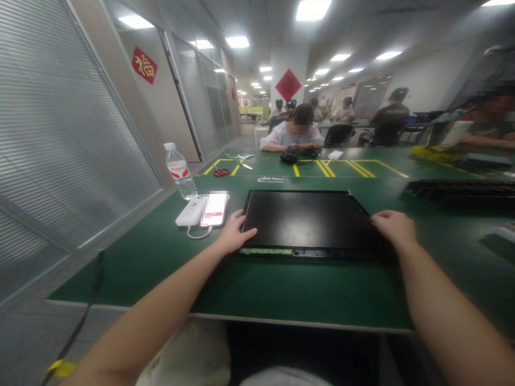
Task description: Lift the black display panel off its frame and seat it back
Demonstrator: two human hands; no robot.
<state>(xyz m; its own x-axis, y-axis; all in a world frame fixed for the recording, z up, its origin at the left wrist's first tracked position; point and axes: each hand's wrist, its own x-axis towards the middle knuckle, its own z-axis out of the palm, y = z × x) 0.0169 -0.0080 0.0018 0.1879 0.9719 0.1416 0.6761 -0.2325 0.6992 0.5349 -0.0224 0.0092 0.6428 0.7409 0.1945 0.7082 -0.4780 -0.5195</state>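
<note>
A flat black display panel (pixel 306 220) lies on the green table in front of me, with a green circuit strip (pixel 267 251) along its near edge. My left hand (pixel 235 233) grips the panel's left side, its thumb over the top face and its fingers at the edge. On the opposite side, my right hand (pixel 394 228) is closed on the right edge, with part of its fingers hidden. Whether the panel touches the table all along its underside, I cannot tell.
To the left stand a water bottle (pixel 179 171), a white power bank (pixel 189 213) and a cabled phone (pixel 214 209). Farther off are red-handled scissors (pixel 221 172) and yellow tape lines (pixel 296 169). Dark stacked parts (pixel 462 194) sit right. A person (pixel 295 131) is seated across the table.
</note>
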